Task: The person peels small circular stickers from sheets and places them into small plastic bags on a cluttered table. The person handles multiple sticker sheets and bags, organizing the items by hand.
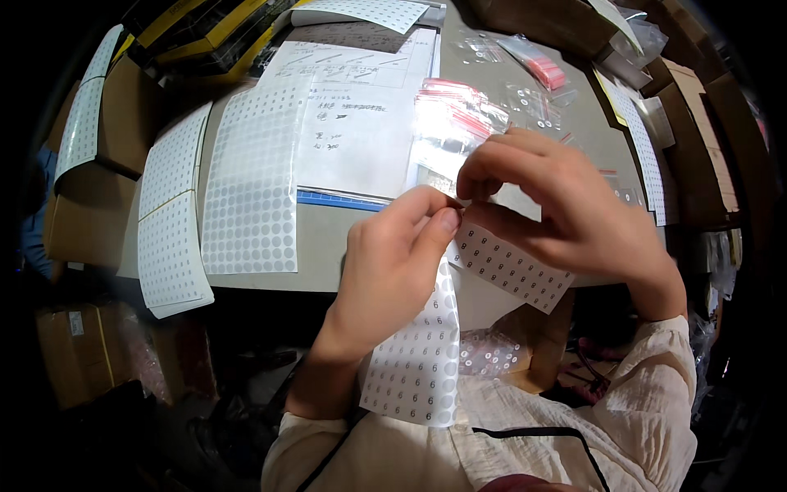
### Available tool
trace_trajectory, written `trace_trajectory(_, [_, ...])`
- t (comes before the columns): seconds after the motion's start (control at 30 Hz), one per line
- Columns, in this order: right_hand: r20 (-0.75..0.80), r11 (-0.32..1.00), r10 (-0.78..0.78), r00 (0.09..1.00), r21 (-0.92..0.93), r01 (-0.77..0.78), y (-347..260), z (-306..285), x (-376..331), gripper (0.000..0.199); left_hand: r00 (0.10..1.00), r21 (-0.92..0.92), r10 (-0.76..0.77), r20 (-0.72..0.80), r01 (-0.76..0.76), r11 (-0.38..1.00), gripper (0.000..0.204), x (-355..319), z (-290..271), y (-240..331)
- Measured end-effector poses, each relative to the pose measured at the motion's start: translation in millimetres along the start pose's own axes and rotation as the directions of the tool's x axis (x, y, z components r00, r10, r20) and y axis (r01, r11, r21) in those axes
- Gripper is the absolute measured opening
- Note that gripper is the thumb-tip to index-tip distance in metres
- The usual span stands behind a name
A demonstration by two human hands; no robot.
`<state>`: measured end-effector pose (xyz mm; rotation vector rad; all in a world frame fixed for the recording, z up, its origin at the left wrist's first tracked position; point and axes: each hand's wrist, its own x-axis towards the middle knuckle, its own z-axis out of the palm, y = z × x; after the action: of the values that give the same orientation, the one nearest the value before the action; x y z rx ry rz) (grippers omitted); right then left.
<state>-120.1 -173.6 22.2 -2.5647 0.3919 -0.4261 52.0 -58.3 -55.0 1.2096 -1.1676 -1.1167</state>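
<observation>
My left hand [392,262] pinches the top of a long white sheet of round printed stickers [416,365] that hangs down toward my lap. My right hand [551,205] is closed just to its right, thumb and forefinger meeting the left fingertips at the sheet's upper edge. A second strip of the same stickers [512,266] runs out under my right palm. Whether a single peeled sticker sits between the fingertips is too small to tell. Small clear zip bags with red seals [449,115] lie on the table right behind both hands.
Several blank round-sticker sheets [250,180] lie and hang over the grey table's [328,238] left part. A handwritten paper [352,123] sits at centre. Cardboard boxes [82,230] stand left and right. More sticker sheets [643,156] and bags lie at the right.
</observation>
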Motion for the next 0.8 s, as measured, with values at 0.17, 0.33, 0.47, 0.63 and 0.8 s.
trace_trajectory(0.17, [-0.016, 0.957, -0.074, 0.997, -0.281, 0.066, -10, 6, -5, 0.023, 0.998, -0.048, 0.041, -0.04, -0.043, 0.998, 0.018, 3, 4, -5])
trace_trajectory(0.33, [-0.042, 0.934, -0.094, 0.995, -0.349, 0.074, -17, 12, -9, 0.025, 1.0, -0.027, -0.004, -0.02, 0.003, 1.0, 0.018, 2, 3, 1])
trace_trajectory(0.47, [-0.057, 0.927, -0.173, 0.983, -0.347, 0.143, -15, 17, -9, 0.028, 1.0, -0.08, 0.0, -0.017, -0.001, 0.997, 0.018, 1, 3, -1])
trace_trajectory(0.63, [-0.276, 0.965, -0.221, 0.935, -0.203, 0.167, 46, -4, 22, 0.022, 0.999, -0.039, -0.052, 0.005, 0.052, 0.998, 0.018, -1, 1, -1])
trace_trajectory(0.8, [-0.2, 0.93, 0.35, 0.915, -0.041, -0.364, 162, -48, 74, 0.025, 0.996, -0.002, -0.082, 0.025, 0.082, 0.997, 0.017, 2, 0, 8])
